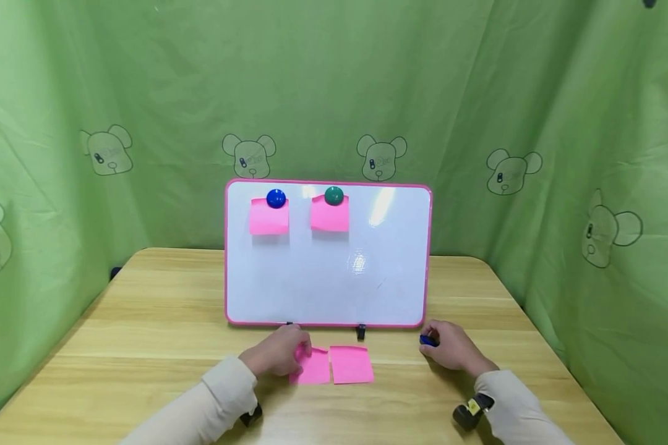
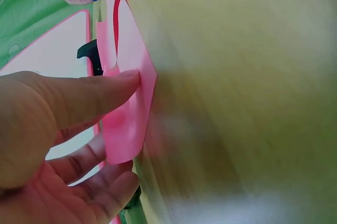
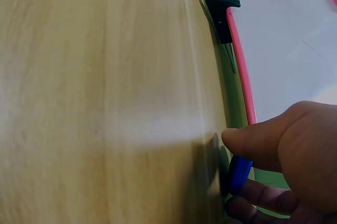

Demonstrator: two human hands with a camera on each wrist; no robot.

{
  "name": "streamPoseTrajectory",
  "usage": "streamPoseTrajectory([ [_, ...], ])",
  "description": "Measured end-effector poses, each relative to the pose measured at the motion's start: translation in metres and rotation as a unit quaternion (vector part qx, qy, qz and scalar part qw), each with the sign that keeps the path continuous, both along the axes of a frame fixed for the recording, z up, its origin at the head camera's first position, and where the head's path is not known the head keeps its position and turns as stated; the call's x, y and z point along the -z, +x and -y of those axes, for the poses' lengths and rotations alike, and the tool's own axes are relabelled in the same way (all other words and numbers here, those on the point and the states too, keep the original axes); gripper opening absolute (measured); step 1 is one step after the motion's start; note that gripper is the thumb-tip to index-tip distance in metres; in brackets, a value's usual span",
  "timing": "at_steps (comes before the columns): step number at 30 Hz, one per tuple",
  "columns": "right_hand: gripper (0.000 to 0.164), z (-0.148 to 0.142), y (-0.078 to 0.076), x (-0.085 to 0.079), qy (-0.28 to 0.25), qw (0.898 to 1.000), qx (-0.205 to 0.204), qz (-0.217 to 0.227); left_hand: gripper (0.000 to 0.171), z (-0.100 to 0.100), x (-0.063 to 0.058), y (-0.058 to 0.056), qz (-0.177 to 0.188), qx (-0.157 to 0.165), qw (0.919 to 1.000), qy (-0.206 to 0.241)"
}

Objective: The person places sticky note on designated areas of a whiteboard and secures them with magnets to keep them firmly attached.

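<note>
My left hand (image 1: pixel 281 351) pinches the left edge of a pink sticky note (image 1: pixel 316 369) at the table's middle. In the left wrist view the thumb presses the face of this note (image 2: pixel 126 121), fingers behind it, and the paper bends. A second pink note (image 1: pixel 352 364) lies flat just right of it. Off the whiteboard's lower right corner, my right hand (image 1: pixel 449 346) holds a round blue magnet (image 1: pixel 428 340) between thumb and fingers. The right wrist view shows this magnet (image 3: pixel 240 174) on its edge, close to the tabletop.
A pink-framed whiteboard (image 1: pixel 323 278) stands on the wooden table (image 1: pixel 161 309), propped on black feet (image 1: pixel 360 332). On its upper part a blue magnet (image 1: pixel 276 198) and a green magnet (image 1: pixel 334 196) each hold a pink note. Green curtains (image 1: pixel 312 80) surround the table.
</note>
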State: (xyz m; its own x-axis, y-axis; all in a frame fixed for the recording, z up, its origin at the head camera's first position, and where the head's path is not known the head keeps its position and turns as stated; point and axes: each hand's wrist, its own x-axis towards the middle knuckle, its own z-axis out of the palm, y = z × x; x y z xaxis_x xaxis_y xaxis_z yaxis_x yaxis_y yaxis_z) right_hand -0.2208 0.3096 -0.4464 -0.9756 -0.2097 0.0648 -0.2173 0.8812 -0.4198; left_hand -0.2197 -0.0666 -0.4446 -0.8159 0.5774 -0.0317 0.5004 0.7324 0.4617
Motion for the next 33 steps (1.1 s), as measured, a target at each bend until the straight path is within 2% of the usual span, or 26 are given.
streamPoseTrajectory([
  [10,0.017,-0.002,-0.001,0.001,-0.007,0.999,0.020,0.024,0.041,0.002,0.001,-0.002,-0.024,0.003,0.9994,0.025],
  [24,0.013,0.000,-0.002,-0.003,-0.020,0.999,0.024,0.033,0.020,0.011,-0.010,-0.010,-0.030,0.008,0.9943,0.102],
  [28,0.012,0.000,-0.003,-0.002,-0.026,0.999,0.029,0.030,0.022,0.009,-0.015,-0.011,-0.027,0.000,0.9933,0.112],
  [33,0.011,0.001,-0.003,-0.003,-0.042,0.998,0.036,0.032,0.029,0.006,-0.023,-0.012,-0.044,-0.011,0.9917,0.120],
])
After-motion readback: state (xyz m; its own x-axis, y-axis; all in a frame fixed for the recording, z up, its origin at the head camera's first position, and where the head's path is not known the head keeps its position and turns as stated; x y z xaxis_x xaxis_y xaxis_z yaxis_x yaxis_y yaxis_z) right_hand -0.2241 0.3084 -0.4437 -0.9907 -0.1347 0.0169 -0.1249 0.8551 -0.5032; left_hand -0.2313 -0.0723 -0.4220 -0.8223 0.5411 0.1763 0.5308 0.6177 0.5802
